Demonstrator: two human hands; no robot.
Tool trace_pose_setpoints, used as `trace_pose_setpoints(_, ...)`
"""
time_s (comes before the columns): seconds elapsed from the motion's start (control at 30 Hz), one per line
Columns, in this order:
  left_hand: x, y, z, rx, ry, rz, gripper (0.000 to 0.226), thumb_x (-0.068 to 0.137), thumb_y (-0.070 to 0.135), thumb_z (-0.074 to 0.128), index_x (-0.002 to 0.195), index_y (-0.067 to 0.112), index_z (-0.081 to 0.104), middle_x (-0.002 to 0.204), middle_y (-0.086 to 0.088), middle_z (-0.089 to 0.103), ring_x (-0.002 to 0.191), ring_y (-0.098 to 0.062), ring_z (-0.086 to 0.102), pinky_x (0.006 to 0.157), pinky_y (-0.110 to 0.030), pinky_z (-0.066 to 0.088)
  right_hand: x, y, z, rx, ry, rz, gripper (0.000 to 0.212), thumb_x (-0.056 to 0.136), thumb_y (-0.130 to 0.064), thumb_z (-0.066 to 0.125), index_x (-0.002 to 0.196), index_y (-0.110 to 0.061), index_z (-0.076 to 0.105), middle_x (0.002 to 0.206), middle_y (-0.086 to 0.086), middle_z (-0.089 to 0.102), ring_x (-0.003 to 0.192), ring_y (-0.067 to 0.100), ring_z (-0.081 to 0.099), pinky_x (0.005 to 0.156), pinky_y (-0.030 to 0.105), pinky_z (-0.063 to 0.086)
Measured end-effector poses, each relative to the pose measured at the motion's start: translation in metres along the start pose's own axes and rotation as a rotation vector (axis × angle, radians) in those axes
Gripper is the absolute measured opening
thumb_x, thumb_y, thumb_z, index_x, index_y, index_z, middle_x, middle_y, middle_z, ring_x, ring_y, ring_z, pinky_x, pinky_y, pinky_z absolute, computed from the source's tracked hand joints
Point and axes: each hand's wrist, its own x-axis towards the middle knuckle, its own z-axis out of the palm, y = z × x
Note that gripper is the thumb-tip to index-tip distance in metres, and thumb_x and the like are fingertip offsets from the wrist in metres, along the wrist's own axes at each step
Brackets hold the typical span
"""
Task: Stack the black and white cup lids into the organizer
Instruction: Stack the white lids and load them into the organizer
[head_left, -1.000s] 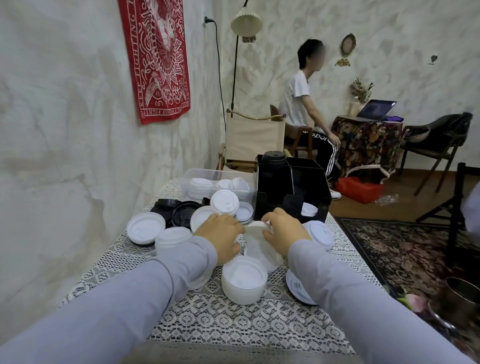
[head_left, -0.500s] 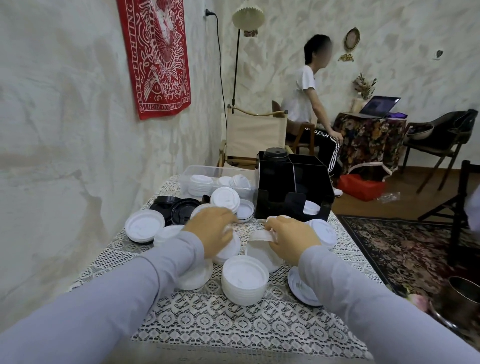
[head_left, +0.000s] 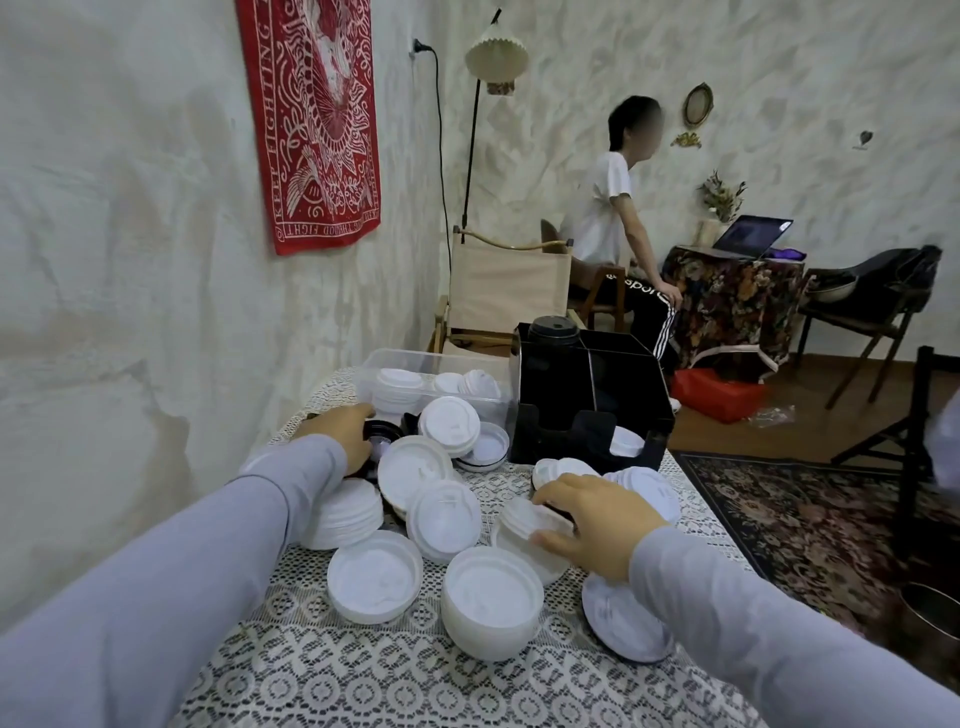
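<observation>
Currently round, ribbed white plastic lids (head_left: 374, 582) are lying scattered on the lace tablecloth (head_left: 363, 686) before the boxy black plastic organizer (head_left: 587, 395). Right hand (head_left: 597, 525) is curling round a small white lid stack (head_left: 524, 519); left hand (head_left: 337, 436) is reaching over glossy black lids (head_left: 382, 434), grip unclear.

Your right hand (head_left: 597, 519) grips a tilted white lid stack (head_left: 522, 522) at the centre of the table (head_left: 363, 686). At ten o'clock from it your left hand (head_left: 340, 439) rests on the black lids (head_left: 385, 432); the black organizer (head_left: 592, 395) stands at twelve o'clock.
</observation>
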Motion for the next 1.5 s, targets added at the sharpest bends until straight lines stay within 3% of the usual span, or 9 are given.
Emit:
trace_pose_setpoints(0.13, 0.002, 0.004, -0.003, -0.073, 0.074, 0.009, 0.044, 0.089, 0.018, 0.057, 0.133, 0.019, 0.050, 0.133, -0.007, 0.054, 0.120, -0.026, 0.051, 0.097, -0.031, 0.042, 0.019, -0.013, -0.007, 0.082, 0.073, -0.005, 0.041, 0.092, -0.050, 0.046, 0.127, -0.031, 0.050, 0.125, -0.010, 0.052, 0.116, 0.014, 0.049, 0.093, 0.033, 0.043)
trace_pose_setpoints(0.3, -0.006, 0.004, -0.015, -0.125, 0.205, 0.034, 0.023, 0.083, 0.006, 0.054, 0.099, 0.012, 0.069, 0.105, -0.008, 0.067, 0.097, -0.028, 0.059, 0.075, -0.026, 0.042, 0.053, -0.046, -0.020, 0.197, 0.111, 0.005, 0.037, 0.093, -0.041, 0.050, 0.128, -0.028, 0.051, 0.128, -0.007, 0.054, 0.112, 0.016, 0.053, 0.093, 0.031, 0.044)
trace_pose_setpoints(0.5, -0.014, 0.005, -0.018, -0.178, 0.277, 0.078, 0.020, 0.082, 0.006, 0.056, 0.099, 0.010, 0.066, 0.105, -0.008, 0.065, 0.096, -0.027, 0.058, 0.075, -0.026, 0.041, 0.099, -0.086, -0.017, 0.237, -0.018, 0.061, 0.046, 0.094, -0.038, 0.045, 0.140, -0.033, 0.038, 0.141, 0.000, 0.047, 0.125, 0.028, 0.046, 0.102, 0.038, 0.040)
trace_pose_setpoints(0.73, -0.024, 0.005, -0.017, -0.187, 0.275, 0.080, 0.019, 0.084, 0.006, 0.055, 0.098, 0.008, 0.066, 0.104, -0.011, 0.065, 0.096, -0.028, 0.058, 0.077, -0.028, 0.042, 0.106, -0.082, -0.016, 0.167, -0.052, 0.149, 0.042, 0.085, -0.006, 0.045, 0.117, -0.028, 0.059, 0.122, 0.007, 0.059, 0.110, 0.032, 0.055, 0.089, 0.035, 0.048)
trace_pose_setpoints(1.03, -0.025, 0.002, -0.016, -0.343, 0.252, -0.016, 0.017, 0.082, 0.006, 0.055, 0.093, 0.010, 0.067, 0.095, -0.009, 0.067, 0.091, -0.028, 0.060, 0.081, -0.034, 0.049, 0.093, -0.047, -0.022, 0.175, -0.085, 0.183, 0.032, 0.089, -0.014, 0.048, 0.107, -0.031, 0.067, 0.115, 0.001, 0.063, 0.098, 0.025, 0.061, 0.080, 0.031, 0.051)
trace_pose_setpoints(1.17, -0.022, 0.001, -0.014, -0.466, 0.262, -0.044, 0.016, 0.080, 0.004, 0.056, 0.091, 0.004, 0.068, 0.094, -0.014, 0.068, 0.092, -0.031, 0.061, 0.083, -0.035, 0.050, 0.092, -0.049, -0.022, 0.160, -0.096, 0.186, 0.029, 0.092, -0.023, 0.049, 0.115, -0.032, 0.065, 0.118, 0.000, 0.063, 0.101, 0.024, 0.061, 0.087, 0.033, 0.051)
trace_pose_setpoints(1.33, -0.023, 0.004, -0.018, -0.661, 0.220, -0.050, 0.008, 0.084, 0.001, 0.060, 0.087, 0.009, 0.063, 0.080, -0.006, 0.061, 0.083, -0.024, 0.056, 0.080, -0.030, 0.046, 0.092, -0.055, -0.026, 0.213, 0.008, 0.110, 0.044, 0.093, -0.034, 0.050, 0.137, -0.032, 0.044, 0.134, -0.002, 0.053, 0.117, 0.022, 0.053, 0.099, 0.036, 0.043)
trace_pose_setpoints(1.43, -0.029, 0.008, -0.024, -0.866, 0.117, -0.046, 0.019, 0.085, -0.005, 0.059, 0.080, 0.013, 0.060, 0.070, -0.004, 0.057, 0.078, -0.026, 0.058, 0.083, -0.040, 0.051, 0.086, -0.069, -0.034, 0.441, 0.061, -0.044, 0.072, 0.085, -0.033, 0.066, 0.145, -0.034, 0.027, 0.145, -0.003, 0.041, 0.127, 0.020, 0.045, 0.105, 0.034, 0.037)
trace_pose_setpoints(1.5, -0.035, 0.014, -0.026, -1.011, 0.035, -0.015, 0.024, 0.087, -0.010, 0.054, 0.078, 0.012, 0.059, 0.063, -0.005, 0.056, 0.068, -0.026, 0.057, 0.074, -0.039, 0.054, 0.083, -0.080, -0.038, 0.526, 0.056, -0.127, 0.091, 0.078, -0.031, 0.076, 0.148, -0.036, 0.018, 0.151, -0.005, 0.032, 0.133, 0.017, 0.037, 0.108, 0.032, 0.033)
